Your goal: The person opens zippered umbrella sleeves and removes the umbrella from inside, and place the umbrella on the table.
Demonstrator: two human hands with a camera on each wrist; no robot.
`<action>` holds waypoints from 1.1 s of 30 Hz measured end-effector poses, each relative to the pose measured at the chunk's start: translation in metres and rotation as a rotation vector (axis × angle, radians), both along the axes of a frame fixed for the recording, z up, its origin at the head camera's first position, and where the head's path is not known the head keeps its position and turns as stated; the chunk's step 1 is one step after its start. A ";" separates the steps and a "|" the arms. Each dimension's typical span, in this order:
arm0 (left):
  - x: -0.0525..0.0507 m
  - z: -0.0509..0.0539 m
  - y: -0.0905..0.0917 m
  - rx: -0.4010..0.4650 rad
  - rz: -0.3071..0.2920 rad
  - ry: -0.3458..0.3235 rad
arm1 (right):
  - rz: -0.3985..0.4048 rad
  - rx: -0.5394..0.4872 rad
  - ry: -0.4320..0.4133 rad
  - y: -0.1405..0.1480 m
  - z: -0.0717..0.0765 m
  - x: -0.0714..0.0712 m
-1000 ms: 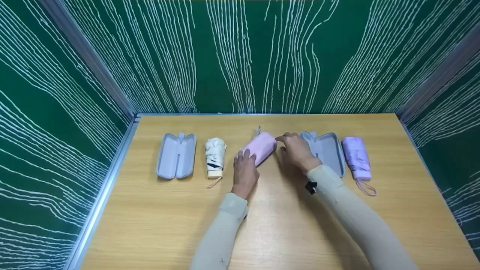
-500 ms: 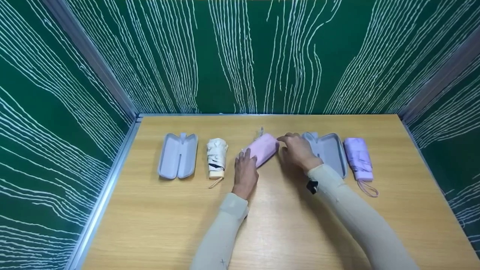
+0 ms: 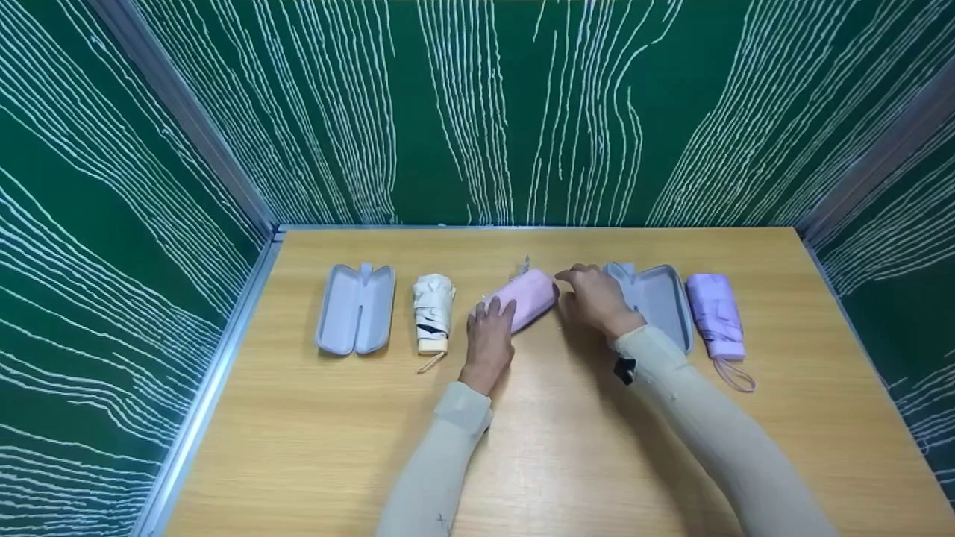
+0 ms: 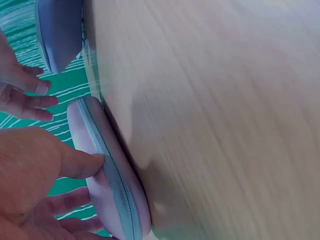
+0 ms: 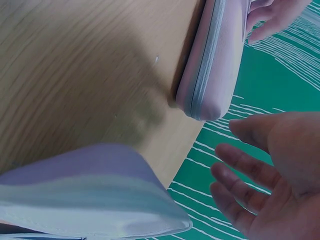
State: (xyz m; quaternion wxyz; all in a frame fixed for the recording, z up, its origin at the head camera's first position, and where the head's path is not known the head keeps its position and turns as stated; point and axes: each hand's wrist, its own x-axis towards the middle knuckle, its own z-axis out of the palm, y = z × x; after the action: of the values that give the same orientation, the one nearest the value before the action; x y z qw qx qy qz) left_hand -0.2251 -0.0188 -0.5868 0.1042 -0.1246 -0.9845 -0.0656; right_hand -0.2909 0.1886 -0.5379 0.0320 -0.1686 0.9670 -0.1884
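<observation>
Desk (image 3: 552,447), left to right: open grey case (image 3: 340,309); cream folded umbrella (image 3: 433,307); left hand (image 3: 489,343) gripping the left end of a slanted pink zip case (image 3: 534,296); right hand (image 3: 597,300), loosely spread, just beside its right end; second open grey case (image 3: 665,306); lilac folded umbrella (image 3: 714,315).

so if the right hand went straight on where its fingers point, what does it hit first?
Probably the pink case, whose end sits just ahead of the right hand; exact height is unclear.
</observation>
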 end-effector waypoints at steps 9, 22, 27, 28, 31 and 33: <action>-0.004 0.009 -0.006 0.057 -0.046 -0.138 | -0.030 -0.004 -0.064 0.000 0.000 -0.002; -0.005 0.004 -0.009 0.097 -0.067 -0.061 | -0.033 -0.002 -0.081 -0.003 -0.004 -0.005; -0.004 0.004 -0.009 0.050 -0.060 -0.056 | 0.015 0.024 0.030 -0.005 -0.007 -0.005; -0.004 0.004 -0.009 0.039 -0.060 -0.054 | 0.024 0.026 0.048 -0.005 -0.008 -0.006; -0.004 0.004 -0.009 0.047 -0.066 -0.049 | 0.034 0.022 0.060 -0.007 -0.010 -0.005; -0.003 0.004 -0.010 0.062 -0.070 -0.056 | 0.042 0.026 0.060 -0.008 -0.011 -0.006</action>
State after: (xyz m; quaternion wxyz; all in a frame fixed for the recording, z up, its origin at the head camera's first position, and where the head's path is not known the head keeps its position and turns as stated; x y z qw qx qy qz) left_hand -0.2281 -0.0288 -0.5827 0.0780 -0.1539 -0.9796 -0.1032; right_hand -0.2964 0.1801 -0.5492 0.0092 -0.1942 0.9661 -0.1697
